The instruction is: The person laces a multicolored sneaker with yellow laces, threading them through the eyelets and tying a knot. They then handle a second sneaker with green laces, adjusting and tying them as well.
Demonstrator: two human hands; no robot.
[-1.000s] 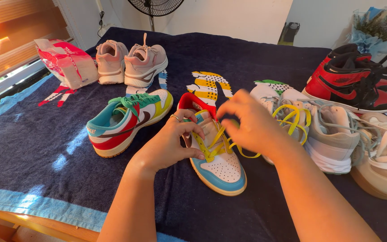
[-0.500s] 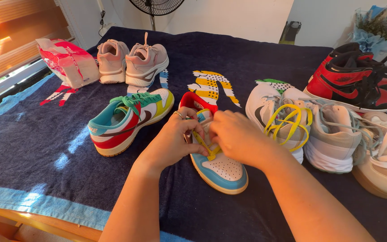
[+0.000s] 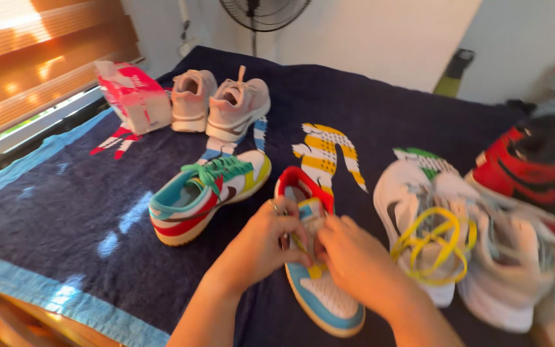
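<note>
A: Multicoloured sneaker, blue toe and red heel collar, lies in the middle foreground of a dark blue towel, toe pointing toward the viewer. Both bare hands meet over its tongue.

B: What are the hands doing?

A: The left hand, with a ring on one finger, is curled over the left side of the lacing area, fingertips pinched in toward the yellow lace. The right hand closes in from the right, fingers bent onto the same lace. Both look gripped on it, though the frame is blurred and the exact hold cannot be made out.

B: How far along does the lacing look?

A: Judging from this view, partway. Yellow lace shows near the lower eyelets, just above the perforated toe. The upper part near the red collar is hidden by the hands, so whether it is threaded there cannot be told. No finished bow is visible.

B: What is around it?

A: Just to the left lies its partner shoe, with green laces that look done up. To the right is a white sneaker with loose yellow loops on top, then more pale shoes, blurred. A red and black high-top sits at far right. At the back left stand two pinkish trainers beside a red and white packet. A fan stands behind
</note>
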